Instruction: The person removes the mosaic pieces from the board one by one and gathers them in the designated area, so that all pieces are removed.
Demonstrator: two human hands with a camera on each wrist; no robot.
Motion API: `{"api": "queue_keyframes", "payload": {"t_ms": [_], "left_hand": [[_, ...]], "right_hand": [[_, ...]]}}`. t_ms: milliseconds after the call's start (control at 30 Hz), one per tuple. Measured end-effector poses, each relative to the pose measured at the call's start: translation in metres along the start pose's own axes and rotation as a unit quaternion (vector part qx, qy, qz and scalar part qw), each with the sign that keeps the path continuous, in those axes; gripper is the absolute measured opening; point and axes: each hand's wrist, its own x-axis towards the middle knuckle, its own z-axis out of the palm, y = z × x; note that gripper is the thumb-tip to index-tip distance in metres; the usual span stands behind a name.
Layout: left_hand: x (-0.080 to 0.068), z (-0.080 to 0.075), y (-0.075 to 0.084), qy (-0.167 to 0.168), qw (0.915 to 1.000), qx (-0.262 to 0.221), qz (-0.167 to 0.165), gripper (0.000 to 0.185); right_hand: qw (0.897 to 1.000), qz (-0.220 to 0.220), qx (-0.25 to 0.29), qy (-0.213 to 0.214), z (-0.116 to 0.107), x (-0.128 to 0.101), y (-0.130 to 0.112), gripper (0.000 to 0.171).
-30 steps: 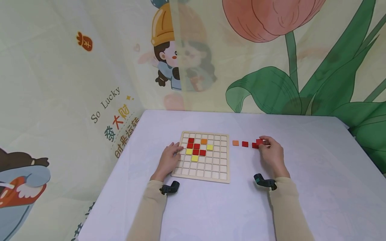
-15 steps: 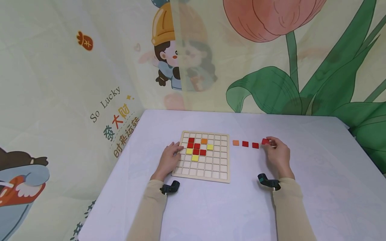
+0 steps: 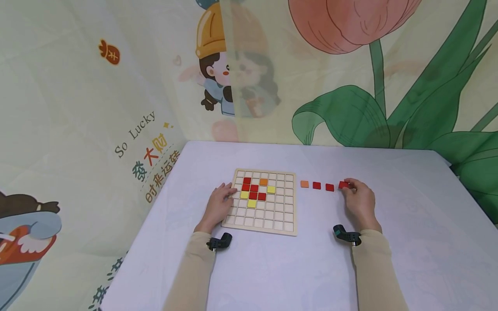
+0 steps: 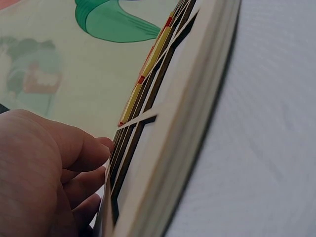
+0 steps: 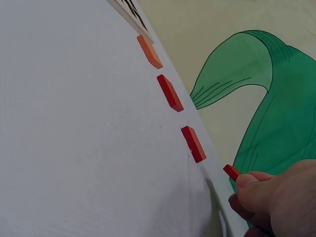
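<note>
The right hand [image 3: 361, 203] is pinching a red tile [image 3: 343, 185] just right of three loose tiles [image 3: 317, 185], the grid board [image 3: 268, 215] lying leftward; the left hand [image 3: 215, 206] is touching its left edge, fingers relaxed

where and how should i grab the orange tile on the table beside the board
Probably pinch the orange tile by its near and far edges, coming down from above on the near side: it lies flat and thin, with the board close on its left and a red tile on its right, so those sides are tighter.
</note>
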Motion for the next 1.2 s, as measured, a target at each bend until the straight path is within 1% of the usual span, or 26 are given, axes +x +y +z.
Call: {"api": "queue_keyframes", "payload": {"t_ms": [100,267,367,500,700,967,1200], "left_hand": [[0.0003,0.0003,-0.0003,-0.002,1.0,-0.002,-0.001,0.032],[0.0006,0.0009,-0.001,-0.002,1.0,-0.005,-0.002,0.032],[0.0008,0.0011,-0.0012,-0.001,1.0,-0.007,-0.003,0.032],[0.0009,0.0012,-0.0014,0.0,1.0,-0.009,-0.004,0.032],[0.001,0.0009,-0.0017,-0.002,1.0,-0.009,-0.002,0.032],[0.001,0.0009,-0.0017,-0.001,1.0,-0.004,0.0,0.029],[0.0007,0.0003,-0.0013,-0.003,0.9999,-0.002,0.01,0.028]], "right_hand": [[1.0,-0.009,-0.01,0.0,0.0013,-0.0003,0.001,0.03],[0.998,-0.03,-0.057,-0.016,0.0044,0.0,0.0022,0.032],[0.997,-0.029,-0.073,-0.018,0.0049,0.0002,0.0029,0.033],[0.997,-0.013,-0.076,-0.015,0.004,0.0003,0.004,0.033],[0.997,0.001,-0.082,-0.014,0.0044,0.0008,0.0061,0.033],[0.997,-0.016,-0.079,-0.011,0.0056,0.0005,0.0084,0.033],[0.997,-0.017,-0.079,-0.02,0.0044,0.0005,0.0081,0.032]]}}
